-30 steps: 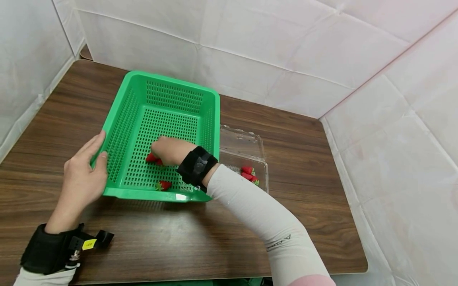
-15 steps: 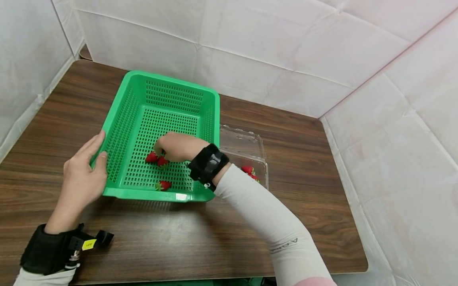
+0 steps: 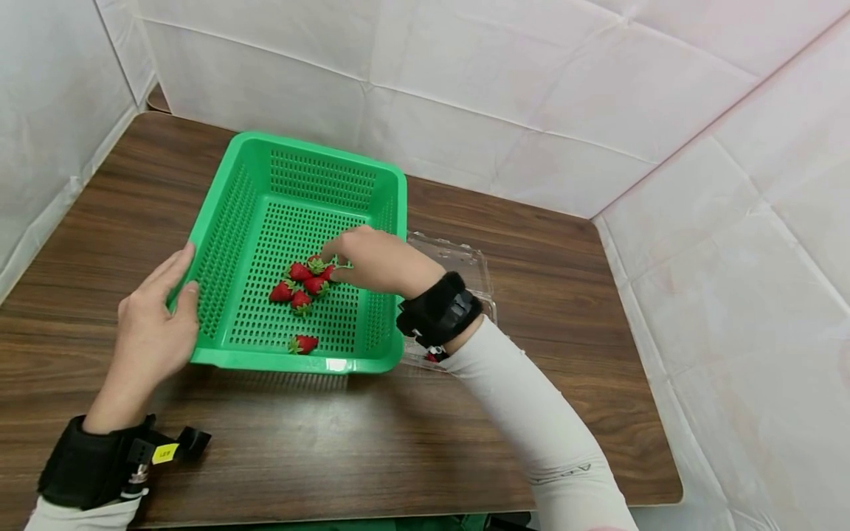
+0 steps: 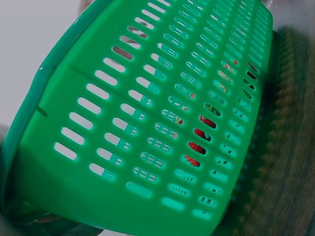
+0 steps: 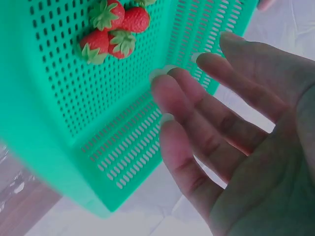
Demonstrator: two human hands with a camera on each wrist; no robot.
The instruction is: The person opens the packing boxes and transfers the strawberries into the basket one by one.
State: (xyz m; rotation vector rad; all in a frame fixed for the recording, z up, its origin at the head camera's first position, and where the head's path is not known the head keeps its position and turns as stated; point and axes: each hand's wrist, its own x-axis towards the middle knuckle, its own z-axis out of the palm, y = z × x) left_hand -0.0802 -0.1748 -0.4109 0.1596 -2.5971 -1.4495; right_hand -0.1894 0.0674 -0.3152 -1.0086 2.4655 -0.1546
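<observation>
At the left side of the green basket (image 3: 312, 363), the left hand (image 3: 156, 324) touches the rim, its fingers straight against it rather than visibly wrapped round. The basket stands on the brown table (image 3: 299, 457); its thin, perforated walls suggest light, fairly stiff plastic, and the rim looks the surest place to take hold, since the walls could flex if squeezed between the slots.

On the basket floor, near its middle, lies a loose cluster of strawberries (image 3: 315, 285), with a lone strawberry (image 3: 306, 344) apart from them, close to the near wall. They should be light and soft, easily bruised, and a little slick on the red flesh; a gentle fingertip hold round the broad end, just below the leafy crown, seems safest.

Over the right part of the basket, beside the cluster, the right hand (image 3: 372, 258) is released: its fingers are spread and nothing lies in the palm.

Right of the basket sits a clear plastic box (image 3: 458, 259), partly hidden behind the right wrist; it looks flimsy, best held by its edges.
</observation>
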